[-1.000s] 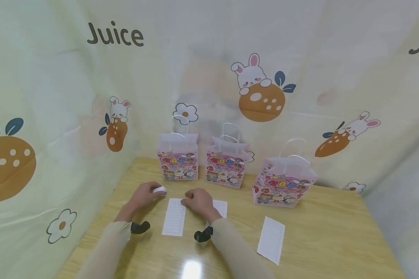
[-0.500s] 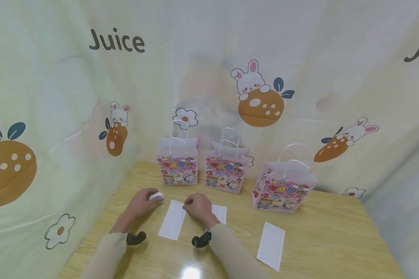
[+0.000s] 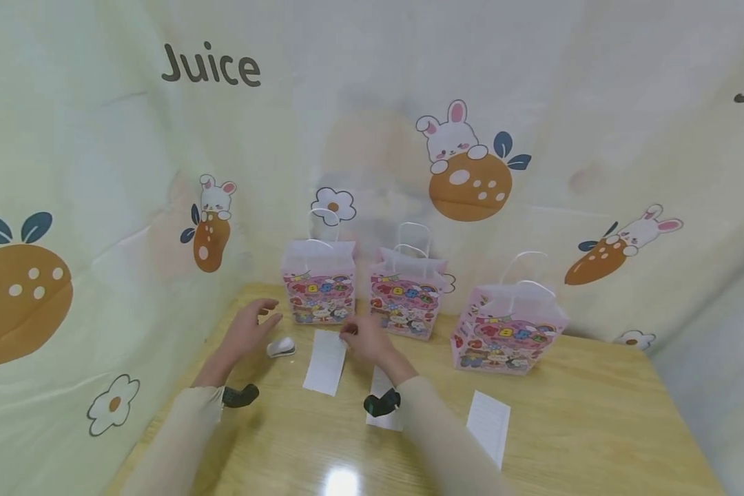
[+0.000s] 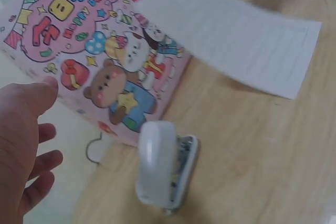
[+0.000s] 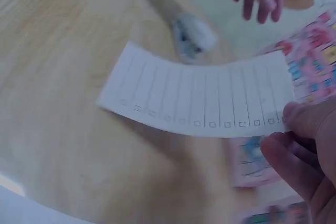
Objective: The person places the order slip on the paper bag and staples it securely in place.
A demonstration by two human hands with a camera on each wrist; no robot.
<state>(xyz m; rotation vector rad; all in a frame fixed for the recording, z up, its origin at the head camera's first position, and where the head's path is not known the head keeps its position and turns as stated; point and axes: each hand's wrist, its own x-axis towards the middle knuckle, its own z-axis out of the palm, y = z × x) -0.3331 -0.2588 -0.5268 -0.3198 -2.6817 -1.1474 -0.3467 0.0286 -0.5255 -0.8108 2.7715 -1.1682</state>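
Observation:
Between thumb and fingers my right hand (image 5: 310, 145) pinches one end of a lined paper slip with checkboxes (image 5: 205, 98). In the head view that slip is lifted in front of the left pink gift bag (image 3: 319, 296). My left hand (image 3: 248, 334) is empty, its fingers loosely bent, beside the same bag. Below it, on the table, lies a small white stapler (image 4: 159, 163), apart from the hand. A second paper slip (image 3: 384, 417) lies partly hidden under my right forearm.
Two more pink gift bags, a middle one (image 3: 406, 300) and a right one (image 3: 505, 334), stand along the curtain (image 3: 372, 138). A third paper slip (image 3: 490, 424) lies on the wooden table (image 3: 595, 413) at the right.
My left hand has let go of the stapler and moved up toward the left bag. My right hand has lifted the slip and carried it forward toward that bag.

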